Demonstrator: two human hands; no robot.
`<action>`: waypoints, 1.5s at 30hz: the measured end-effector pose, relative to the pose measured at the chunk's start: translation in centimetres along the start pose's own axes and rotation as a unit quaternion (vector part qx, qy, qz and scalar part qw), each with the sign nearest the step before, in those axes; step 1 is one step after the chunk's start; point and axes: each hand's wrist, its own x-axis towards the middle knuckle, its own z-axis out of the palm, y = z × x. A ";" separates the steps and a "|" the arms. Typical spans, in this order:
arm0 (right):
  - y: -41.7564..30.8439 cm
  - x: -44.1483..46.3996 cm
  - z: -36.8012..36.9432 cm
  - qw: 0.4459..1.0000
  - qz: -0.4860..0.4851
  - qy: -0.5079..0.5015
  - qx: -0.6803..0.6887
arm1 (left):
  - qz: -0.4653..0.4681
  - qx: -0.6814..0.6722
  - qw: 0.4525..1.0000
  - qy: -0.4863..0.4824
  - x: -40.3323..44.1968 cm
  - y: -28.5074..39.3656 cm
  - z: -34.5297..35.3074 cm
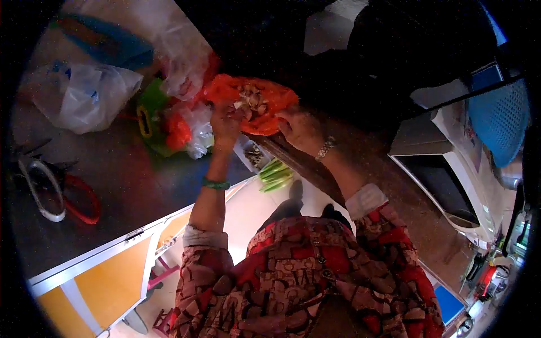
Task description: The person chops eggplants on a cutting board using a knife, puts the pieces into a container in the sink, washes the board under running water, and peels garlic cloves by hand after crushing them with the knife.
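An orange-red plastic bag [284, 96] lies spread open, with several small pale and purplish pieces that look like garlic cloves [252, 100] inside. My right hand [302, 132] grips the near right edge of the bag between thumb and fingers. At the bag's left side is my left hand [226, 125], its fingers curled in over the rim beside the cloves. Whether it pinches a clove or the plastic is too dark to tell. Just left of that hand sit a clear plastic bag [200, 132] and a green bag [151, 115].
On the dark counter [107, 174] at left lie a white plastic bag [93, 93] and white and red loops [81, 200]. Green vegetable stalks [276, 176] show below the hands. A white microwave-like appliance [445, 180] and a blue basket [499, 124] stand at right.
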 end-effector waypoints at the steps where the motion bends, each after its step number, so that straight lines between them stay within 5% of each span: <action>1: -0.2 0.1 -0.2 1.000 0.000 0.000 0.000 | -0.047 -0.164 0.985 0.015 0.1 0.4 0.1; 3: -0.8 0.2 -0.6 1.000 0.022 -0.002 0.013 | 0.026 0.073 0.997 0.025 -0.3 1.4 0.4; 10: -3.3 0.6 -2.0 0.987 -0.019 0.106 0.120 | -0.063 0.060 0.996 0.008 -2.9 4.8 2.8; 12: -4.7 0.8 -3.1 0.959 0.099 0.075 0.254 | -0.060 0.024 0.996 -0.066 -4.2 5.4 4.0; 18: -4.0 -1.5 -4.7 0.873 0.200 0.011 0.445 | -0.118 -0.027 0.986 -0.114 -7.0 5.7 7.5; 21: -3.9 -3.7 -5.6 0.951 0.086 0.137 0.265 | -0.103 0.011 0.981 -0.162 -8.0 5.3 9.0; 24: -4.4 -6.1 -7.6 0.965 0.061 0.179 0.182 | -0.102 0.079 0.979 -0.156 -9.8 5.7 11.2; 27: -4.8 -9.0 -9.3 0.948 0.145 0.204 0.196 | 0.018 0.079 0.978 -0.190 -12.3 4.8 13.5; 33: -4.5 -18.5 -13.7 0.965 0.143 0.211 0.067 | -0.036 -0.006 0.955 -0.296 -18.9 3.9 18.5; 38: -5.1 -28.8 -17.5 0.937 0.190 0.292 0.016 | -0.097 0.006 0.922 -0.376 -28.4 3.5 24.1; 45: -7.6 -44.9 -21.9 0.865 0.291 0.408 -0.016 | -0.067 0.006 0.857 -0.511 -43.0 1.7 31.2</action>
